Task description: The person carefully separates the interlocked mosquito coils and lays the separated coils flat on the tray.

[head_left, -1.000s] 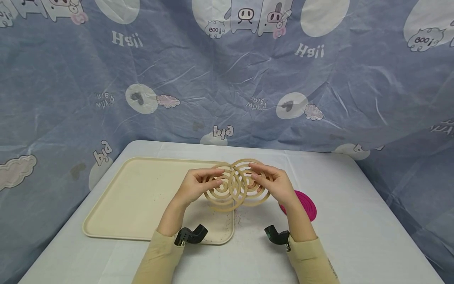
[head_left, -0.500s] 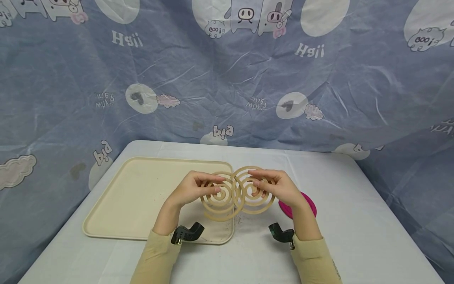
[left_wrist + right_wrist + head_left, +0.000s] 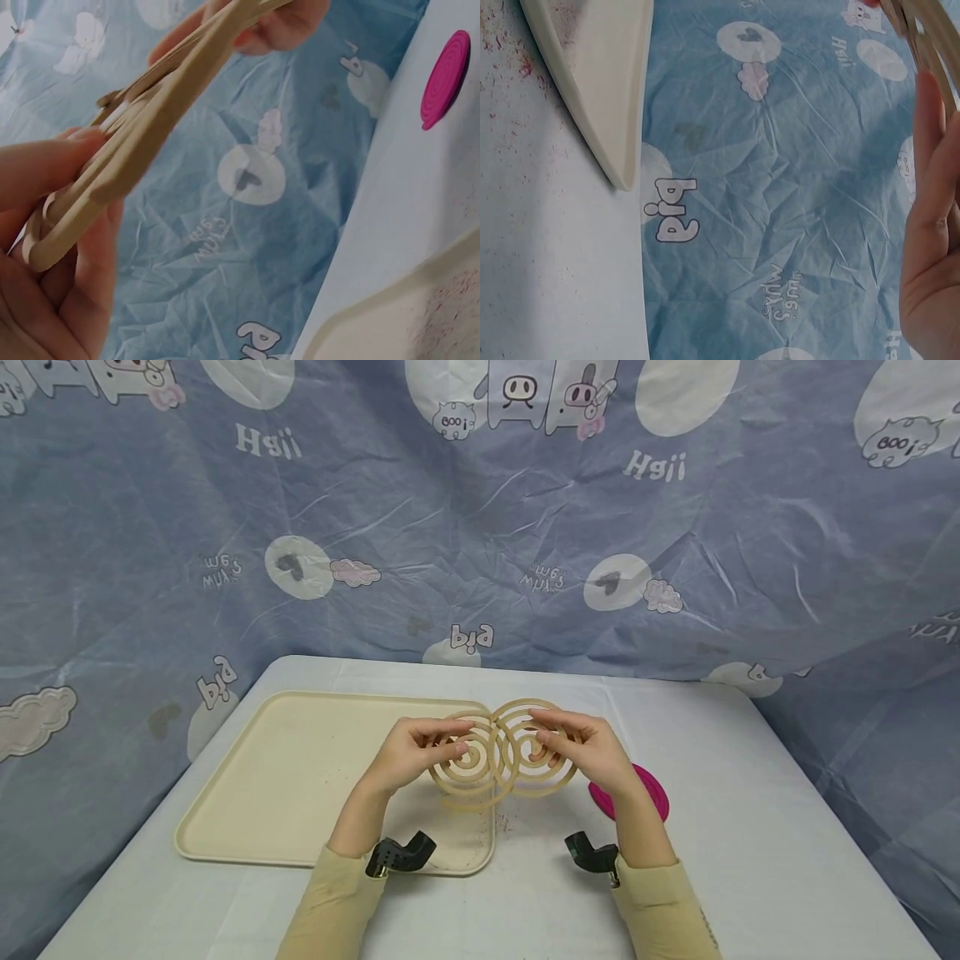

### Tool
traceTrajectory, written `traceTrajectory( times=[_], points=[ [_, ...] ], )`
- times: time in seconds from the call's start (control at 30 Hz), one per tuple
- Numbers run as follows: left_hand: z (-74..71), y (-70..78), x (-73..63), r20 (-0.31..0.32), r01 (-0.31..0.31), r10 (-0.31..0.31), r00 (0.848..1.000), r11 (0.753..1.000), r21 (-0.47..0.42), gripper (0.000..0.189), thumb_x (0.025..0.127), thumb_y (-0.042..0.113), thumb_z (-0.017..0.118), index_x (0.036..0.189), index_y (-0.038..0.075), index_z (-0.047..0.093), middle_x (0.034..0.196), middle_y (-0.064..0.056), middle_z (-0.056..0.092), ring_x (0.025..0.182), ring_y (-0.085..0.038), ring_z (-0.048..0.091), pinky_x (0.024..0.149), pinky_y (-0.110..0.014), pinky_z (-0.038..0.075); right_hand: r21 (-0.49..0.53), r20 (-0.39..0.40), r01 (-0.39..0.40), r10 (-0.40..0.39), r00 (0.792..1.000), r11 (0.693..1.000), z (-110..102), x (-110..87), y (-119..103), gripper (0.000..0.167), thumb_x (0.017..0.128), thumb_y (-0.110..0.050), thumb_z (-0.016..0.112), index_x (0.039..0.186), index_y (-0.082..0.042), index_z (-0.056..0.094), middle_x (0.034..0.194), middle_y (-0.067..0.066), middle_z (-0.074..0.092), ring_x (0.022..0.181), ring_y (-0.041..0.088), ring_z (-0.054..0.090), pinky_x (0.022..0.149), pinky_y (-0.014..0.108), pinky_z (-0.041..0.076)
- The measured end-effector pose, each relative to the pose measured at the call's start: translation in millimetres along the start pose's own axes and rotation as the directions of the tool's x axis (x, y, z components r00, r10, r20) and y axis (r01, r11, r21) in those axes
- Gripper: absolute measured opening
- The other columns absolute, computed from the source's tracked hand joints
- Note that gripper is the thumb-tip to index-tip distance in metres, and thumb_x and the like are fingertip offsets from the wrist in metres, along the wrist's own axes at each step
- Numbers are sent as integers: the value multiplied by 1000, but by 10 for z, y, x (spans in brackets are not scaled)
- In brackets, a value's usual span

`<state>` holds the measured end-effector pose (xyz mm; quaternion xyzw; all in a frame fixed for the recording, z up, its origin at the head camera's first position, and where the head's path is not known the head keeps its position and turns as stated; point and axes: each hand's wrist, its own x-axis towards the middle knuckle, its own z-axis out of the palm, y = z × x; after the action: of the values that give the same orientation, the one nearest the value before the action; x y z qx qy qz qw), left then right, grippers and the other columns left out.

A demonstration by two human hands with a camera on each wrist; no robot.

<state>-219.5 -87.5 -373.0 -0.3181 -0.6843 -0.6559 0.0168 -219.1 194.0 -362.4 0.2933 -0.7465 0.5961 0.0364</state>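
Note:
Two tan mosquito coils overlap in the middle of the head view, held up above the table. My left hand (image 3: 399,758) pinches the left coil (image 3: 471,757) between thumb and fingers. The right coil (image 3: 537,792) is gripped at its upper right by my right hand (image 3: 596,753). Their outer rings cross between the hands; whether they are still joined I cannot tell. In the left wrist view, the coils (image 3: 161,127) appear nearly edge-on, with my left thumb on one face and fingers behind. A pink coil (image 3: 651,787) lies flat on the table, partly behind my right forearm.
A cream tray (image 3: 300,777) covers the left part of the white table (image 3: 750,827), its right edge below the coils. Reddish crumbs (image 3: 504,821) are scattered at that edge. A blue printed cloth (image 3: 480,527) hangs behind the table.
Both hands dipped slightly and spread a little, then rose again with the coils. The coils remain overlapping. The tray and pink coil have stayed put.

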Motion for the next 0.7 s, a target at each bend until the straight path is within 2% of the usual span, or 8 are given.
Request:
traceTrajectory(
  times=[0.07, 0.13, 0.23, 0.33, 0.43, 0.57, 0.6, 0.7],
  points=[
    [38, -8, 15, -57, -11, 9, 998, 999, -35, 29, 83, -4, 67, 111, -11, 63, 103, -26, 65, 64, -12, 57, 54, -20, 48, 28, -53, 14, -12, 999, 1000, 21, 6, 4, 34, 91, -1, 59, 123, 7, 57, 97, -5, 70, 64, 15, 65, 56, 28, 54],
    [68, -16, 27, -126, -29, 20, 992, 997, -70, 30, 82, -6, 67, 111, -12, 63, 100, -27, 65, 65, -13, 59, 56, -22, 51, 66, -119, 28, -20, 993, 997, 40, 9, 5, 34, 91, 0, 59, 124, 7, 57, 101, -5, 69, 65, 13, 65, 56, 27, 54],
    [90, -9, 31, -225, -51, 30, 974, 995, -87, 31, 80, -6, 69, 110, -12, 63, 88, -18, 68, 60, -10, 54, 53, -19, 48, 124, -199, 58, -32, 979, 991, 52, 10, -19, 34, 90, 2, 58, 124, 8, 56, 106, -2, 67, 65, 12, 65, 57, 26, 55],
    [86, -6, 29, -258, -60, 33, 965, 993, -98, 32, 80, -5, 70, 111, -11, 63, 78, -9, 66, 58, -10, 54, 52, -18, 48, 155, -218, 78, -43, 975, 985, 44, 13, -39, 37, 90, 3, 59, 126, 8, 54, 110, 2, 64, 64, 12, 65, 57, 26, 55],
    [60, -9, 21, -206, -66, 40, 978, 990, -121, 35, 80, -7, 69, 114, -12, 60, 90, -13, 66, 62, -11, 59, 55, -21, 52, 167, -175, 64, -34, 984, 984, 21, 6, -42, 43, 89, 4, 59, 131, 5, 50, 115, 8, 60, 65, 13, 64, 56, 28, 55],
    [10, -7, -2, -46, -18, 10, 999, 985, -174, 43, 82, -11, 64, 123, -11, 53, 113, -24, 60, 68, -13, 63, 58, -26, 55, 148, -36, -3, 9, 999, 989, -32, -19, -39, 48, 89, 5, 59, 135, 1, 46, 122, 16, 56, 71, 17, 65, 53, 31, 55],
    [0, -8, -7, 1, 4, -4, 1000, 983, -182, 44, 82, -11, 63, 125, -11, 52, 116, -26, 59, 68, -13, 62, 58, -27, 55, 132, 7, -18, 17, 1000, 991, -42, -22, -37, 47, 89, 5, 58, 134, 1, 46, 122, 18, 56, 71, 17, 65, 52, 32, 54],
    [-10, -8, -13, 105, 59, -42, 994, 985, -162, 43, 84, -8, 64, 125, -10, 53, 116, -29, 58, 73, -13, 63, 57, -28, 55, 72, 124, -45, 36, 992, 996, -63, -28, -31, 43, 89, 2, 60, 130, 4, 49, 124, 23, 55, 86, 16, 65, 57, 33, 55]
  ],
)
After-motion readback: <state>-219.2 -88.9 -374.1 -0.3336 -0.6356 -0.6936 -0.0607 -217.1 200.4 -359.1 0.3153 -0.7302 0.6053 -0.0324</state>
